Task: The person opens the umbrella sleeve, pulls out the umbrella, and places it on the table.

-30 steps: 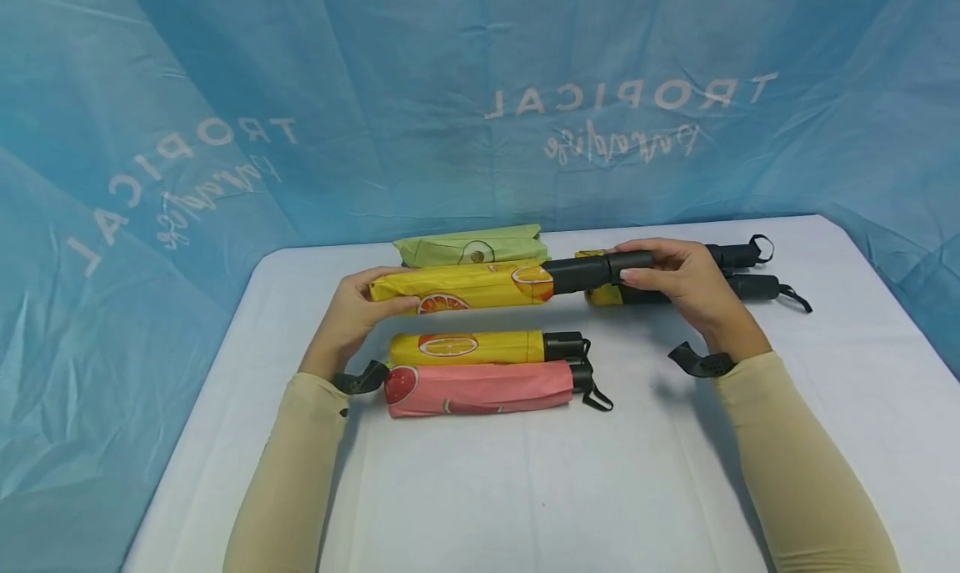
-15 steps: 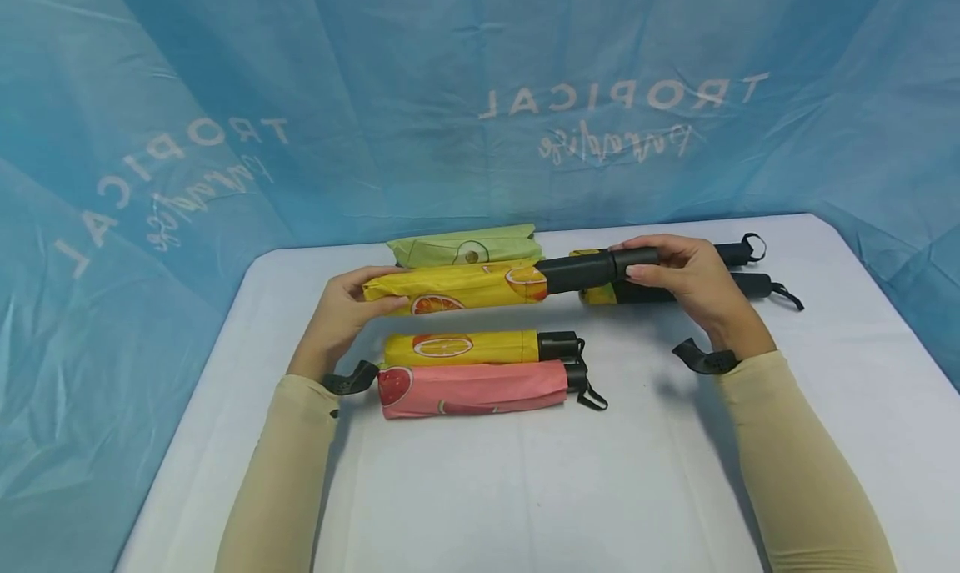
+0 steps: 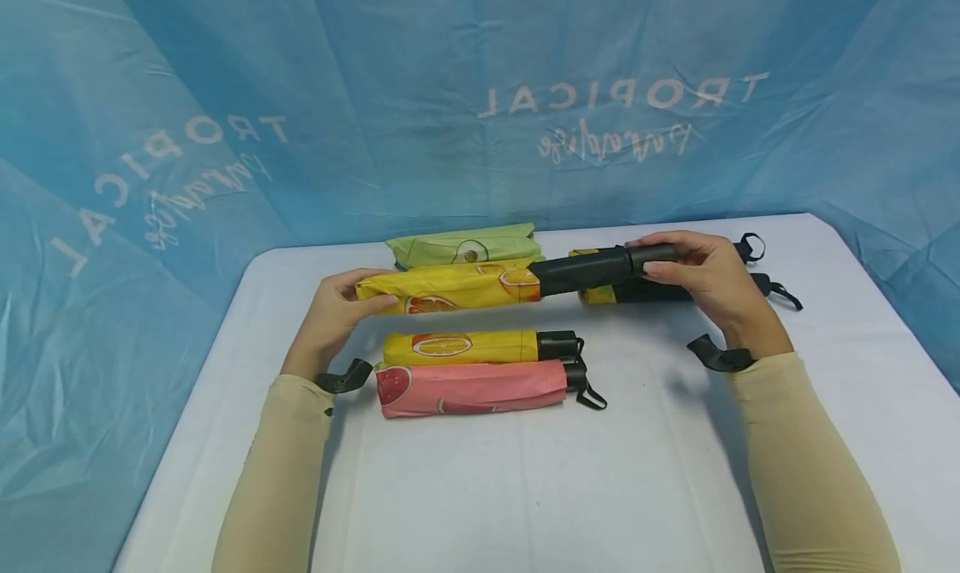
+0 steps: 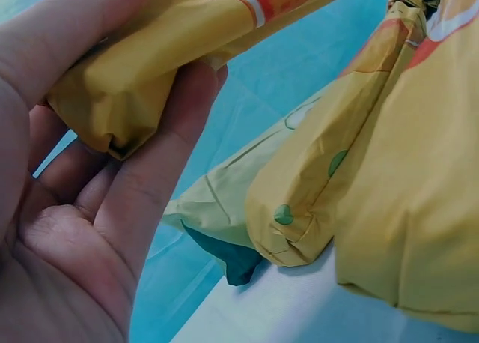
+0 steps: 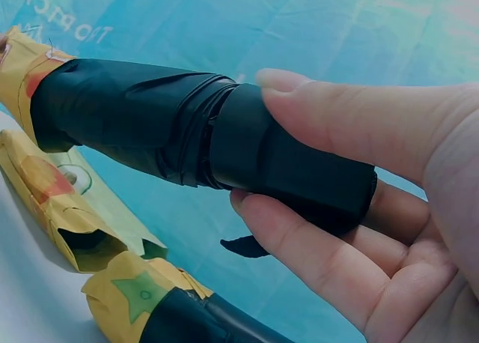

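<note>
Both hands hold a folded black umbrella (image 3: 581, 274) that is partly inside a yellow citrus-print sleeve (image 3: 457, 288), raised over the table. My left hand (image 3: 337, 310) pinches the sleeve's end between thumb and fingers; the left wrist view shows that crumpled yellow end (image 4: 123, 88). With thumb and fingers, my right hand (image 3: 712, 281) grips the umbrella's black handle (image 5: 299, 159). Bare black fabric (image 5: 131, 107) shows between the sleeve's mouth and the handle. A small dark strap tip (image 5: 245, 246) hangs below the handle.
On the white table (image 3: 450, 490) lie a yellow-sleeved umbrella (image 3: 465, 346) and a pink-sleeved one (image 3: 480, 389). A green sleeve (image 3: 465, 246) is behind the held one. Two black-handled umbrellas lie back right, one with a strap (image 3: 786, 295). Blue curtain (image 3: 480, 139) hangs behind.
My right hand has moved right with the handle and my left hand slightly left. More of the black umbrella now shows outside the yellow sleeve. The view has shifted slightly.
</note>
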A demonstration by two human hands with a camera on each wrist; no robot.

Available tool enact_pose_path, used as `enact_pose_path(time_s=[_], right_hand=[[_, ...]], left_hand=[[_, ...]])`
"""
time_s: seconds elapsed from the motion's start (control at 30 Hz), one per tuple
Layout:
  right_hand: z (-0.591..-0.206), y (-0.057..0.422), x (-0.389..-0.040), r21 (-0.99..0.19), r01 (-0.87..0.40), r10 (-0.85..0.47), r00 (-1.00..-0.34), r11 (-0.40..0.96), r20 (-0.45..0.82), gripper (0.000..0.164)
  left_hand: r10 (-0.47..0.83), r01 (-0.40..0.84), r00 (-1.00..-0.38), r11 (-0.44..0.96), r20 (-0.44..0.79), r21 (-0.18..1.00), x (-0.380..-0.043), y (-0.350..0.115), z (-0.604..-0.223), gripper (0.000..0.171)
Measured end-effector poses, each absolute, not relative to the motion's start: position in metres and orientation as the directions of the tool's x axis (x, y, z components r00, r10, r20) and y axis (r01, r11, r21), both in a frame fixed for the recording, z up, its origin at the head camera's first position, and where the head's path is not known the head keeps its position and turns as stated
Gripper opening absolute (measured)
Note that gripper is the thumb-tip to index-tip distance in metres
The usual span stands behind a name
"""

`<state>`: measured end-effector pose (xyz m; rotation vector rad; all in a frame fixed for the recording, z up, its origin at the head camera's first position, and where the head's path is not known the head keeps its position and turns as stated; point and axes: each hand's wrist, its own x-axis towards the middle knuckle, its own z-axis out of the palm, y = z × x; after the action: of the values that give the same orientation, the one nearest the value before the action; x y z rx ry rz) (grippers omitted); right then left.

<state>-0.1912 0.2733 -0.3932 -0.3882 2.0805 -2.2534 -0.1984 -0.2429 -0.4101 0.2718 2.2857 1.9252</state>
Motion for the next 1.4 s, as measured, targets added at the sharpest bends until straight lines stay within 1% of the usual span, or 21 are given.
enact_pose_path(time_s=[0.27, 0.6, 0.87, 1.03, 1.23, 1.4], right_hand=[[-0.395, 0.284, -0.188, -0.982, -0.138, -0.191, -0.968, -0.129, 0.161, 0.037], [-0.400, 0.304, -0.183, -0.976, -0.136, -0.184, -0.969, -0.167, 0.166, 0.037], [-0.406, 0.317, -0.178, -0.970, -0.138, -0.142, -0.976, -0.198, 0.168, 0.038], [-0.406, 0.326, -0.176, -0.964, -0.136, -0.132, -0.977, -0.229, 0.169, 0.038], [-0.407, 0.346, -0.169, -0.973, -0.108, -0.131, -0.982, -0.203, 0.136, 0.038], [-0.412, 0.366, -0.165, -0.975, -0.086, -0.166, -0.979, -0.203, 0.121, 0.038]], left_hand=[[0.197, 0.023, -0.980, 0.164, -0.010, 0.986, -0.198, -0.246, -0.410, 0.047], [0.163, 0.020, -0.987, 0.194, -0.012, 0.981, -0.201, -0.249, -0.414, 0.045], [0.159, 0.007, -0.987, 0.179, -0.022, 0.984, -0.203, -0.250, -0.419, 0.045], [0.152, 0.023, -0.988, 0.166, -0.002, 0.986, -0.205, -0.251, -0.421, 0.042], [0.173, 0.031, -0.985, 0.128, 0.008, 0.991, -0.207, -0.252, -0.425, 0.036], [0.186, 0.017, -0.983, 0.135, -0.008, 0.991, -0.206, -0.252, -0.428, 0.036]])
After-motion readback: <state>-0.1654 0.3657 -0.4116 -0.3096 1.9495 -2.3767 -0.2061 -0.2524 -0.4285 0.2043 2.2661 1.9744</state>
